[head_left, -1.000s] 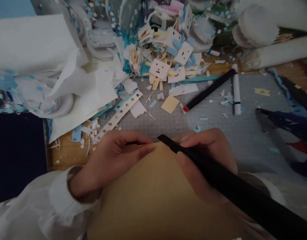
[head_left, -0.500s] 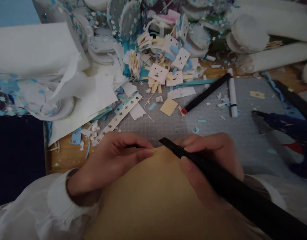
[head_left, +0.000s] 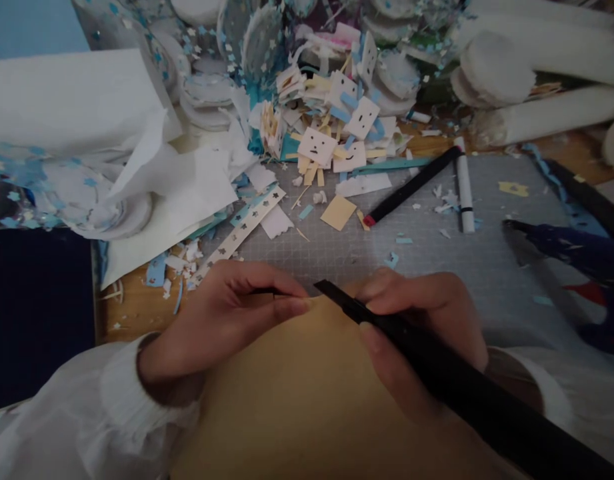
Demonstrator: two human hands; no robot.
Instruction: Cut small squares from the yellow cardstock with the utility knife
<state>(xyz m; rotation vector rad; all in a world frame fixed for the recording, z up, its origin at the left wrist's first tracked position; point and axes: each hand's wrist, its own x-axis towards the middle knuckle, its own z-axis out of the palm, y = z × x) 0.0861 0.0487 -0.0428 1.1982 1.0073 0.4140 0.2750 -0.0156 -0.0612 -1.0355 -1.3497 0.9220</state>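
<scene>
A tan sheet of paper (head_left: 307, 393) lies in front of me, over the near edge of a grey cutting mat (head_left: 437, 247). My left hand (head_left: 221, 320) pinches the sheet's far edge, thumb and fingers closed on it. My right hand (head_left: 417, 333) is wrapped round a long black pen-like tool (head_left: 437, 370), whose tip rests at the sheet's top edge beside the left fingertips. White sleeves cover both wrists.
A heap of small paper squares with drawn faces (head_left: 327, 127) and scraps lies at the back. White sheets (head_left: 137, 173) pile up at the left. A black marker (head_left: 411, 187) and a white marker (head_left: 464, 190) lie on the mat. Dark blue scissors (head_left: 571, 253) sit at the right.
Hardly anything differs; the view has shifted slightly and both hands keep their hold at the sheet's edge.
</scene>
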